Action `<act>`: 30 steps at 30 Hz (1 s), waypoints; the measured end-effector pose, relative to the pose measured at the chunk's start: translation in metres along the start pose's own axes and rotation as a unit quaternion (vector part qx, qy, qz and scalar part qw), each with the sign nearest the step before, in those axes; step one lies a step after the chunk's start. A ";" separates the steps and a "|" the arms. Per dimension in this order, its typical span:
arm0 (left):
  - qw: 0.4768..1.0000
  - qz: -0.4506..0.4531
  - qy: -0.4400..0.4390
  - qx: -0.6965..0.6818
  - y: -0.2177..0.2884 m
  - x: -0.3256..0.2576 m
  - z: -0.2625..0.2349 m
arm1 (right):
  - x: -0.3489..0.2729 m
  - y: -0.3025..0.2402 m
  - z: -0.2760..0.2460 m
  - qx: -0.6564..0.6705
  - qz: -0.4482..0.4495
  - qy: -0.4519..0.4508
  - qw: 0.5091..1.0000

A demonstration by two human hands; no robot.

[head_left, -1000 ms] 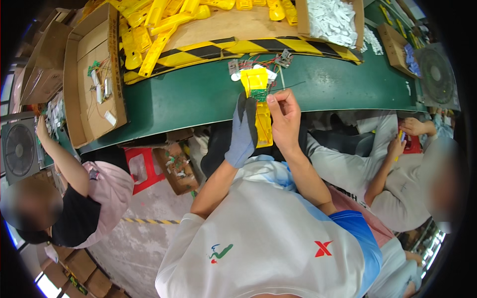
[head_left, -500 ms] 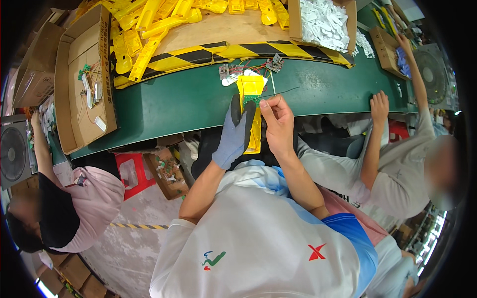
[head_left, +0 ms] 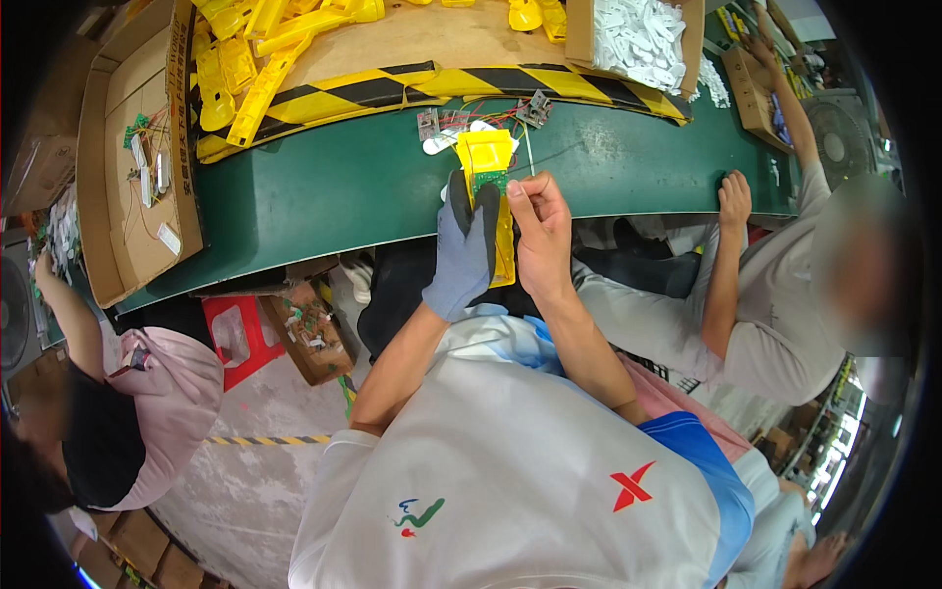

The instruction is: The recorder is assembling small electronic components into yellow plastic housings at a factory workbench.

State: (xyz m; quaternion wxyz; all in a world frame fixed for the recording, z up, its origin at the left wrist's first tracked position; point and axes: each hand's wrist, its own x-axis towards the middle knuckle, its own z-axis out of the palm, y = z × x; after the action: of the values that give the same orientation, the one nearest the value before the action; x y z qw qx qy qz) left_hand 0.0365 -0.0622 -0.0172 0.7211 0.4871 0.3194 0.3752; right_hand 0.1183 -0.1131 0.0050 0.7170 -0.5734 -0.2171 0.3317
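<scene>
My left hand [head_left: 463,245], in a grey-blue glove with dark fingers, is closed round a long yellow plastic housing [head_left: 485,147] held upright at the table edge. A green circuit board [head_left: 489,181] sits in the housing's open middle. My bare right hand [head_left: 542,221] has its thumb and forefinger pinched at the board's right side, on what looks like a thin dark wire that trails up to the right. Just beyond the housing lie small grey metal-looking parts [head_left: 534,109] with red wires, and white pieces [head_left: 439,144].
Yellow housings [head_left: 260,93] are heaped behind a black-and-yellow taped edge [head_left: 392,90]. A box of white parts [head_left: 638,44] stands back right. At left, a cardboard box [head_left: 118,226] holds wired parts. Co-workers sit on both sides, one person's hand [head_left: 734,198] at the green table [head_left: 324,191].
The whole view has shifted slightly, so most things sit a little farther left and higher. Both hands keep their hold at the housing and board. The right neighbour's raised arm has moved.
</scene>
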 end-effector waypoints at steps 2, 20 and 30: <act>0.986 -0.079 -0.010 -0.147 0.005 0.002 0.000 | 0.001 -0.002 0.000 -0.008 -0.008 -0.012 1.000; 0.989 -0.096 0.010 -0.113 0.015 0.007 0.003 | 0.028 -0.039 -0.019 -0.301 -0.035 -0.175 0.937; 0.998 -0.042 0.032 0.025 -0.012 0.012 -0.005 | 0.028 -0.025 -0.015 -0.224 0.037 -0.172 0.959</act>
State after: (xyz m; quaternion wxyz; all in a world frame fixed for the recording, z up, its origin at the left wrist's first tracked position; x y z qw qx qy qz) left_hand 0.0411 -0.0522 -0.0317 0.7130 0.4790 0.3719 0.3519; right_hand 0.1533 -0.1063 0.0238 0.5091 -0.6611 -0.3844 0.3949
